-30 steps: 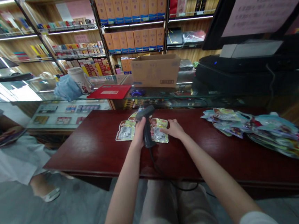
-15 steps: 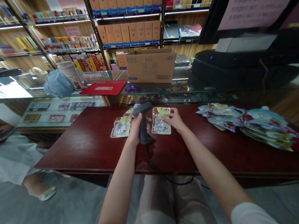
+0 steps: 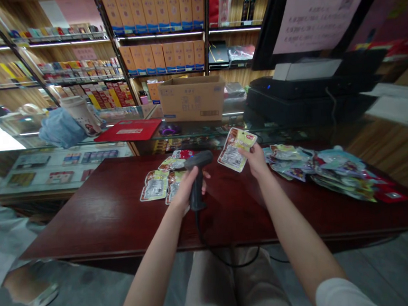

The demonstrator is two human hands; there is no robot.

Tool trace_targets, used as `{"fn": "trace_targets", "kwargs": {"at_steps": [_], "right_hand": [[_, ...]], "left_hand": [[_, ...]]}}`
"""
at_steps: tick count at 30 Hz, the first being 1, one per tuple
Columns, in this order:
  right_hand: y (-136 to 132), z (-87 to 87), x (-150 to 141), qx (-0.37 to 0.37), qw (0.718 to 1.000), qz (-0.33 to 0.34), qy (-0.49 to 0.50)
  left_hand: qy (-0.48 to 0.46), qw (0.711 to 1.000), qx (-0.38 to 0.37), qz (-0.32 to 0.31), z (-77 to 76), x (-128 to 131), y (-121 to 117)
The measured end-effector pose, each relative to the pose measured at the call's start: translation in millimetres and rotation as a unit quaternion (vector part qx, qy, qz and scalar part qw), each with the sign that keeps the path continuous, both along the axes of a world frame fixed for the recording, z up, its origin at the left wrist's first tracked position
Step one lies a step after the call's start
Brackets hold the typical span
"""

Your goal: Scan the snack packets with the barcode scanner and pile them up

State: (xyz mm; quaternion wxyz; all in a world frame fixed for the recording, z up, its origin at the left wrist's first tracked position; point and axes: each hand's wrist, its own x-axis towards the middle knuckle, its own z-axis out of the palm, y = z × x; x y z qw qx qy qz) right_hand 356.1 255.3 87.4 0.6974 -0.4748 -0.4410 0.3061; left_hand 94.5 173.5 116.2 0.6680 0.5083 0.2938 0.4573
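My left hand [image 3: 187, 187] is wrapped round the handle of a dark barcode scanner [image 3: 197, 187], its head tipped up to the left and its cable trailing off the table edge. In my right hand [image 3: 256, 159], thumb and fingers pinch the right edge of a snack pouch [image 3: 237, 150], a yellow-green and brown packet raised and tilted above the table. Several similar packets [image 3: 155, 185] lie flat to the left of the scanner, one partly covered by my left hand. Right of my right hand spreads a pile of colourful pouches [image 3: 333, 163].
Beyond the dark red table [image 3: 88, 220] stands a glass counter with a cardboard box [image 3: 192, 99], a red folder [image 3: 128, 130] and a cup [image 3: 81, 116]. A monitor and a black printer-like machine [image 3: 292, 95] are at right. Another person's leg [image 3: 22, 283] shows at left.
My right hand has lifted the snack pouch off the table and carried it up and right, away from the scanner. My left hand keeps its grip on the scanner. The view has swung right.
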Motion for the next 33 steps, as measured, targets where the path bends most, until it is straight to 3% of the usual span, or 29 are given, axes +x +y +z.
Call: {"fn": "trace_targets", "kwargs": {"at_steps": [7,13,20,26,33], "right_hand": [[-12,17.1,56,0.026,0.998,-0.051,-0.008],[-25,8.6,89,0.024,0.997,-0.068,-0.005],[-31,-9.2,98,0.005,0.995,-0.101,-0.007],[-38,-5.1,91,0.013,0.995,-0.094,-0.025],[-40,-5.1,89,0.004,0.995,-0.096,-0.017]], "left_hand": [[0.023,0.998,0.024,-0.048,21.2,38,2],[0.036,0.993,0.021,-0.115,17.0,79,3],[0.038,0.99,-0.01,-0.136,4.0,88,-10],[0.022,0.993,-0.019,-0.118,-3.1,89,-15],[0.058,0.984,-0.009,-0.168,-6.2,91,-18]]}}
